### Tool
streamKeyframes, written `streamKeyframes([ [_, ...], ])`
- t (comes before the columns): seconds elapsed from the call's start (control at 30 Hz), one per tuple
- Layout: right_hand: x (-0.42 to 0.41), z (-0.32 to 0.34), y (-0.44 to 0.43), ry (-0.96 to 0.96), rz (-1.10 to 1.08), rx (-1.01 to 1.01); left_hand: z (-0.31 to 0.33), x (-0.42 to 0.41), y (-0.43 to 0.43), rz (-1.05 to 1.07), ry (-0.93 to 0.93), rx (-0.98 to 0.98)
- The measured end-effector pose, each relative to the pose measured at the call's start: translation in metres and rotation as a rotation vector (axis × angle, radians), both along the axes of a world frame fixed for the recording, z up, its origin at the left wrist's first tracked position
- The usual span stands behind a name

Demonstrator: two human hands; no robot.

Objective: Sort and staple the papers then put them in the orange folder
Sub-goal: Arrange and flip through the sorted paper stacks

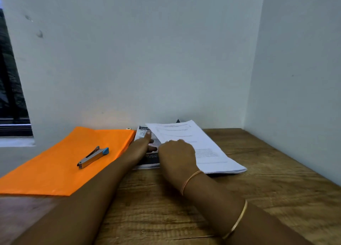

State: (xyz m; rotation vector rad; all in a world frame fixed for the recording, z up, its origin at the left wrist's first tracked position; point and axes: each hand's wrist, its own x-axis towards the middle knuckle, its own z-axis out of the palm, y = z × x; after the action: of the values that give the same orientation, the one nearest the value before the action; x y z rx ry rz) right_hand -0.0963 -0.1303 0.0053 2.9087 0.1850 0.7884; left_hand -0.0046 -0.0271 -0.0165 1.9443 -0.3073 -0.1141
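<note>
An orange folder (60, 161) lies flat on the left of the wooden desk, with a grey stapler (93, 157) with a blue end on top of it. Right of the folder lies a dark printed sheet (147, 163), and a stack of white papers (208, 152) partly overlaps it. My left hand (144, 145) rests on the dark sheet with straight fingers. My right hand (177, 156) has its fingers curled at the left edge of the white stack; whether it pinches the pages is hidden behind the hand.
The desk (258, 198) stands in a corner, with a wall directly behind and another on the right. A small dark object (178, 121) peeks out behind the white stack. A window (11, 97) is at the far left.
</note>
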Motion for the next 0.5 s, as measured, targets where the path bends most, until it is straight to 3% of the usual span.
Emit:
streamKeyframes([
  [0.07,0.000,-0.005,0.003,0.097,0.054,0.080,0.006,-0.004,-0.004,0.016,0.043,-0.071],
  [0.23,0.001,0.005,-0.002,0.285,0.086,0.365,0.001,-0.008,-0.012,0.087,-0.019,0.089],
  [0.4,0.029,0.005,-0.048,0.174,-0.046,0.639,-0.003,-0.004,-0.010,0.142,0.139,-0.183],
  [0.5,0.038,0.001,-0.081,0.099,-0.242,0.629,-0.002,-0.001,-0.009,0.165,0.207,-0.267],
])
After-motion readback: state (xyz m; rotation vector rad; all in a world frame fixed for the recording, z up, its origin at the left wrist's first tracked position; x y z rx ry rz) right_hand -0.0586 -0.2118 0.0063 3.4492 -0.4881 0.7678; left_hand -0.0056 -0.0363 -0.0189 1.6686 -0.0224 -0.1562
